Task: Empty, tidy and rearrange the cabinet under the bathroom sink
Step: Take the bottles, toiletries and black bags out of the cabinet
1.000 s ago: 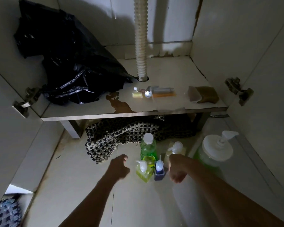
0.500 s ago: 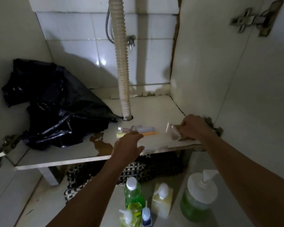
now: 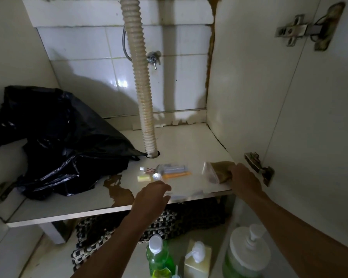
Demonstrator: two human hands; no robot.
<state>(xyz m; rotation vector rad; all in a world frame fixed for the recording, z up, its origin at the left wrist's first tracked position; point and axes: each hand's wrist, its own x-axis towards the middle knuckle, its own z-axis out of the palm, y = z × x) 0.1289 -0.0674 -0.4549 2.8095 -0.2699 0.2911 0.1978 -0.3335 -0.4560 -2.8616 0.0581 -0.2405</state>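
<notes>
The open cabinet has a white floor board (image 3: pixel 189 145) with a brown stain near its front edge. A crumpled black plastic bag (image 3: pixel 64 141) fills its left side. At the front middle lies a clear packet of small toiletries (image 3: pixel 169 171) with a little yellow soap beside it. My left hand (image 3: pixel 152 196) hovers just in front of that packet, fingers curled and holding nothing. At the front right corner lies a clear pouch with brown contents (image 3: pixel 217 172). My right hand (image 3: pixel 244 178) rests on its right end and grips it.
A ribbed drain hose (image 3: pixel 141 81) runs down through a hole in the board. Hinges sit on the right door (image 3: pixel 258 167). On the floor below stand a green bottle (image 3: pixel 159 255), a yellow pump bottle (image 3: pixel 197 259) and a large green pump dispenser (image 3: pixel 247 255). A woven mat (image 3: pixel 113 233) lies under the cabinet.
Both hands rose from the bottles on the floor into the cabinet. The right hand took hold of the brown pouch; the left came up to the toiletry packet. The view tilted upward.
</notes>
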